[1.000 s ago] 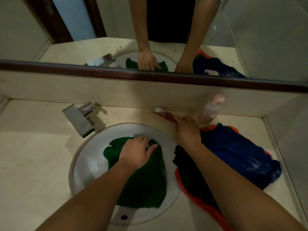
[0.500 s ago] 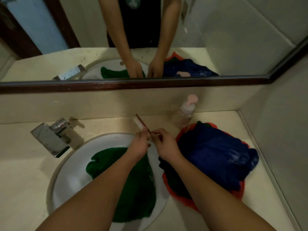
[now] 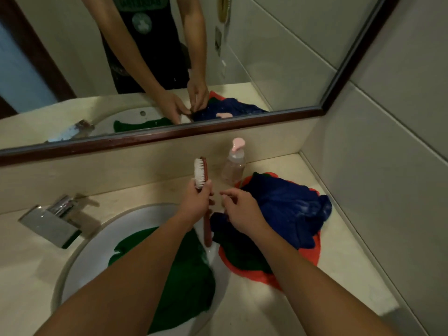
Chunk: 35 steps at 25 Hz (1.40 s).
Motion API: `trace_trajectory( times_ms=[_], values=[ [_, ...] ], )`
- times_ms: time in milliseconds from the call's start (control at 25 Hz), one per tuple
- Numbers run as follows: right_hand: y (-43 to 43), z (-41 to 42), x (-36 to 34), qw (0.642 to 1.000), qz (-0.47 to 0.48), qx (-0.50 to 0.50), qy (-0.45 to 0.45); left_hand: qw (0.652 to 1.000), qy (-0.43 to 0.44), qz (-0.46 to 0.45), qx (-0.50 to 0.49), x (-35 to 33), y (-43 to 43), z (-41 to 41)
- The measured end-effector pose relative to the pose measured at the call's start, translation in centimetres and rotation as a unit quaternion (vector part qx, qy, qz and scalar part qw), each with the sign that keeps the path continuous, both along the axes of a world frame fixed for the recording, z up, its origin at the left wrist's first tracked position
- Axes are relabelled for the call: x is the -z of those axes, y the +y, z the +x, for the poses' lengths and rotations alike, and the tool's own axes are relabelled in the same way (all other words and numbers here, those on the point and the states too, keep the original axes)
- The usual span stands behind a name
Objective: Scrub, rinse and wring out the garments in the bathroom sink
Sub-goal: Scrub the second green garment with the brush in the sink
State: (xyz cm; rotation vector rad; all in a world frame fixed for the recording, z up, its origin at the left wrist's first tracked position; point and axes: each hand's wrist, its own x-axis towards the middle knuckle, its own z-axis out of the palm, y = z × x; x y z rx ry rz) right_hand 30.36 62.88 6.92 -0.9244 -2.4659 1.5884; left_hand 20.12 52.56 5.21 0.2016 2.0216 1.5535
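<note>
Grips with the left hand (image 3: pixel 197 202) a scrub brush (image 3: pixel 200 174), fingers curled round the upper part of its red handle. Holds the brush almost upright, with the white bristles turned to the left, the head above the fist and the end of the handle pointing down, over the right edge of the sink (image 3: pixel 97 258).

Holds the right hand (image 3: pixel 240 212) just beside the left one, to its right and apart from the brush. Fingers loosely bent, thumb and forefinger reaching left toward the handle, with nothing seen between them. Hovers with this hand above the near-left part of a heap of garments.

Under the left forearm, inside the white sink, a green garment (image 3: pixel 189 275) spread flat and partly hidden by the arm. To the right of the sink, on the pale worktop (image 3: pixel 327 275), the heap: a blue garment (image 3: pixel 286 204) crumpled on top, an orange-red garment (image 3: pixel 312 248) below it with its edge showing on the near and right sides, and some dark green cloth between them.

Far from the hands, against the low back ledge, a clear pump bottle (image 3: pixel 234 163) with a pink top, upright, just beside the far-left edge of the heap. To the left of the sink, a square chrome tap (image 3: pixel 52 219). Above the ledge, a mirror (image 3: pixel 278 57) in a dark frame, with both arms and the garments reflected in it.
</note>
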Motion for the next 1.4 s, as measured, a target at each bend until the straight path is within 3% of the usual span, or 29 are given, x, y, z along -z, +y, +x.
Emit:
trace_trajectory(
  times_ms=[80,200,400,600,800,1040,1400],
  values=[
    [2.6,0.4,-1.3,0.993,0.104,0.045,0.031,0.991,0.104,-0.049,0.068,-0.2,1.1,0.0],
    [6.6,-0.7,-3.4,0.966,0.232,0.087,0.069,0.948,0.218,-0.139,0.186,-0.3,2.2,-0.4],
    [11.6,-4.7,-4.6,0.942,0.329,0.039,0.047,0.901,0.322,-0.184,0.225,-1.3,4.1,-1.3],
    [13.1,-6.7,-3.8,0.966,0.255,0.007,0.048,0.861,0.383,-0.248,0.225,-2.1,5.7,-2.6],
    [12.5,-8.1,-3.5,0.981,0.189,-0.032,0.041,0.857,0.391,-0.259,0.214,-1.8,5.3,-3.9],
    [13.1,-8.5,-3.8,0.991,0.127,0.0,0.03,0.834,0.432,-0.257,0.227,-1.8,4.8,-5.0],
    [13.0,-8.8,-3.5,0.995,0.094,0.011,0.031,0.843,0.424,-0.257,0.209,-1.2,3.8,-5.9]
  ],
)
